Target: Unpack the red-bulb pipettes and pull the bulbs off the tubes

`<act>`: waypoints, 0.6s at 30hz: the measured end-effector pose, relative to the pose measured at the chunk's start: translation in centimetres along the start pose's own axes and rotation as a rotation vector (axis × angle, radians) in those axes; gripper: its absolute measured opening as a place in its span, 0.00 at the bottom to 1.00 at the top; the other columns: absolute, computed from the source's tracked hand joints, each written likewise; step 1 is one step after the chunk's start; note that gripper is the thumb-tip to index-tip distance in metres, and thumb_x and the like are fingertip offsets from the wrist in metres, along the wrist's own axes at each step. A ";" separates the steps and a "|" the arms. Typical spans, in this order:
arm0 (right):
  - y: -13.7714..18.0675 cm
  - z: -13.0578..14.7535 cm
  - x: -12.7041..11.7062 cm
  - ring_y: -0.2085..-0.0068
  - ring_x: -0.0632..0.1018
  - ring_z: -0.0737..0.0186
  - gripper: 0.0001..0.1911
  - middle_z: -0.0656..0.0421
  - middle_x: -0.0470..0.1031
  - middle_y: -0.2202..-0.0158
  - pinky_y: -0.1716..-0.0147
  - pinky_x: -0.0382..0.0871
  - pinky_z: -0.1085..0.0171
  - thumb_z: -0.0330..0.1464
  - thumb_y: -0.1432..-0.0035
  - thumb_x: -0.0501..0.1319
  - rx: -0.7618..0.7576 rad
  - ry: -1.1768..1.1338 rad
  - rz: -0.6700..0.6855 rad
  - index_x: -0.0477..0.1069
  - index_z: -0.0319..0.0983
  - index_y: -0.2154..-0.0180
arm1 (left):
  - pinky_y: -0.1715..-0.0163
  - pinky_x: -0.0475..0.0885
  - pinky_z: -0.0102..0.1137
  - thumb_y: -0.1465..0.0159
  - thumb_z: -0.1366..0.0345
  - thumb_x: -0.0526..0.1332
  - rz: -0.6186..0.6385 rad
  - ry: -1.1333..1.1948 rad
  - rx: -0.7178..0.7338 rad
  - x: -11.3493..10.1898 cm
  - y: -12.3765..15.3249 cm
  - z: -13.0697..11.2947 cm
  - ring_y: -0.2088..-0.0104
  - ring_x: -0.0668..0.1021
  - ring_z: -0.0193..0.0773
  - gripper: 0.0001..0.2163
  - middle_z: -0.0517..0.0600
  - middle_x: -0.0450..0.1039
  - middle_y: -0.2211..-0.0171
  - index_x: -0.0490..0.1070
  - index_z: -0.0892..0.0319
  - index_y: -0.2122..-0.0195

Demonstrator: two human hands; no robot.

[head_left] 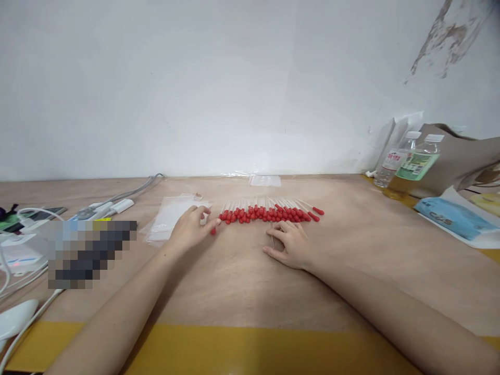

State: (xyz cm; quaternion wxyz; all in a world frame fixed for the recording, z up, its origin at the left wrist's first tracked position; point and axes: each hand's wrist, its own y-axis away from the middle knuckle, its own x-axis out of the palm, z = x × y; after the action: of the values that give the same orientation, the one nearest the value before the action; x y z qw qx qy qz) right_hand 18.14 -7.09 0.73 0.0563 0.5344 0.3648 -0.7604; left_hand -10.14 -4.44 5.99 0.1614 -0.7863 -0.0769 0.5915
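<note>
Many thin pale sticks with red heads, like large matchsticks (269,213), lie side by side in a wide row, red ends toward me. At the row's left end is my left hand (191,227), its thumb and fingers apart. One red head (213,230) shows just under that thumb, away from the row; its stick is hidden. My right hand (289,244) rests in front of the row with curled fingers. A thin stick (273,237) shows between its thumb and forefinger; its kind is too small to make out.
Clear plastic bags (167,221) lie beside my left hand, another small bag (265,180) by the wall. Chargers and cables (27,250) crowd the left side. Two bottles (416,166) and a blue tissue pack (449,213) stand or lie at the right.
</note>
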 end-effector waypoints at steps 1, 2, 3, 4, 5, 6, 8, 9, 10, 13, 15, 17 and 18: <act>0.0 0.0 -0.1 0.59 0.68 0.59 0.21 0.54 0.68 0.60 0.58 0.57 0.57 0.47 0.47 0.55 0.001 0.003 0.011 0.69 0.41 0.58 | 0.65 0.66 0.33 0.44 0.48 0.54 -0.085 0.011 0.028 0.0 0.1 -0.3 0.64 0.73 0.42 0.18 0.51 0.69 0.64 0.69 0.57 0.63; 0.0 0.0 -0.2 0.59 0.68 0.58 0.22 0.53 0.67 0.59 0.58 0.57 0.56 0.48 0.47 0.55 0.003 0.008 0.024 0.69 0.41 0.57 | 0.64 0.66 0.33 0.43 0.50 0.54 -0.156 0.020 0.059 0.1 0.2 -0.7 0.63 0.72 0.42 0.16 0.51 0.68 0.65 0.69 0.57 0.64; 0.1 0.0 -0.2 0.58 0.68 0.57 0.23 0.53 0.66 0.57 0.58 0.57 0.56 0.49 0.47 0.54 0.003 0.014 0.039 0.69 0.41 0.56 | 0.63 0.66 0.33 0.43 0.51 0.54 -0.210 0.026 0.090 0.3 0.3 -1.0 0.62 0.71 0.42 0.15 0.50 0.68 0.65 0.70 0.57 0.66; 0.1 -0.1 -0.3 0.57 0.67 0.56 0.24 0.52 0.66 0.56 0.57 0.57 0.55 0.50 0.48 0.54 0.002 0.019 0.053 0.69 0.41 0.56 | 0.61 0.65 0.33 0.43 0.53 0.55 -0.247 0.027 0.124 0.5 0.3 -1.2 0.61 0.71 0.42 0.13 0.50 0.68 0.66 0.70 0.57 0.67; 0.0 -0.1 -0.3 0.56 0.67 0.55 0.25 0.52 0.65 0.55 0.56 0.56 0.54 0.51 0.47 0.53 0.002 0.022 0.065 0.68 0.41 0.55 | 0.60 0.65 0.34 0.42 0.54 0.55 -0.271 0.024 0.159 0.9 0.3 -1.5 0.61 0.70 0.42 0.13 0.50 0.68 0.67 0.70 0.57 0.67; 0.0 -0.1 -0.4 0.56 0.66 0.55 0.26 0.52 0.65 0.54 0.56 0.56 0.53 0.51 0.47 0.52 0.002 0.023 0.074 0.68 0.41 0.54 | 0.60 0.65 0.34 0.42 0.55 0.55 -0.285 0.019 0.191 1.3 0.3 -1.7 0.61 0.70 0.42 0.12 0.50 0.68 0.67 0.71 0.57 0.67; 0.0 -0.1 -0.4 0.55 0.66 0.54 0.26 0.52 0.65 0.54 0.55 0.55 0.52 0.51 0.47 0.51 0.000 0.023 0.086 0.68 0.41 0.54 | 0.59 0.64 0.34 0.42 0.56 0.56 -0.279 0.007 0.240 2.1 0.0 -2.1 0.62 0.70 0.41 0.11 0.50 0.68 0.66 0.71 0.57 0.67; 0.0 -0.1 -0.4 0.55 0.66 0.54 0.26 0.51 0.65 0.54 0.55 0.55 0.52 0.51 0.46 0.51 0.002 0.022 0.091 0.68 0.41 0.54 | 0.59 0.64 0.35 0.42 0.56 0.56 -0.261 -0.001 0.257 2.5 -0.3 -2.4 0.62 0.70 0.41 0.11 0.50 0.68 0.66 0.71 0.57 0.67; -0.1 -0.1 -0.4 0.55 0.66 0.53 0.26 0.51 0.65 0.54 0.54 0.55 0.52 0.51 0.46 0.51 0.003 0.019 0.094 0.68 0.41 0.54 | 0.59 0.64 0.35 0.42 0.56 0.55 -0.240 -0.012 0.264 2.8 -0.6 -2.6 0.62 0.70 0.42 0.11 0.50 0.68 0.66 0.71 0.57 0.67; 0.0 -0.1 -0.4 0.54 0.66 0.52 0.26 0.50 0.63 0.52 0.54 0.56 0.51 0.51 0.46 0.51 0.014 0.002 0.084 0.67 0.42 0.53 | 0.58 0.63 0.37 0.41 0.53 0.53 -0.168 -0.040 0.192 3.5 -2.0 -3.6 0.58 0.69 0.44 0.13 0.51 0.69 0.65 0.70 0.57 0.67; 0.0 -0.1 -0.4 0.51 0.65 0.52 0.27 0.50 0.61 0.49 0.54 0.56 0.51 0.51 0.46 0.51 0.022 -0.011 0.049 0.67 0.42 0.53 | 0.58 0.63 0.38 0.40 0.52 0.50 -0.120 -0.055 0.080 3.7 -2.9 -4.2 0.57 0.69 0.46 0.16 0.53 0.70 0.64 0.70 0.57 0.66; 0.1 -0.2 -0.3 0.50 0.63 0.51 0.26 0.50 0.59 0.48 0.53 0.56 0.51 0.51 0.46 0.51 0.031 -0.018 0.006 0.66 0.42 0.52 | 0.58 0.63 0.40 0.39 0.52 0.47 -0.080 -0.091 -0.009 3.9 -3.7 -4.7 0.56 0.69 0.48 0.18 0.55 0.70 0.62 0.70 0.58 0.66; 0.1 -0.2 -0.3 0.49 0.63 0.51 0.26 0.50 0.59 0.48 0.53 0.56 0.51 0.50 0.46 0.52 0.038 -0.020 -0.015 0.66 0.42 0.52 | 0.57 0.63 0.41 0.39 0.52 0.46 -0.065 -0.116 -0.034 4.1 -4.1 -4.9 0.55 0.68 0.49 0.19 0.56 0.70 0.62 0.70 0.59 0.66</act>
State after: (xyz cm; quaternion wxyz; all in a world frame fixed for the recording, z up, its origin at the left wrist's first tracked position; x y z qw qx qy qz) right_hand 18.51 -7.13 0.85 0.0439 0.5249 0.3539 -0.7729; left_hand -3.97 -0.19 4.94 0.1623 -0.7503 -0.1214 0.6293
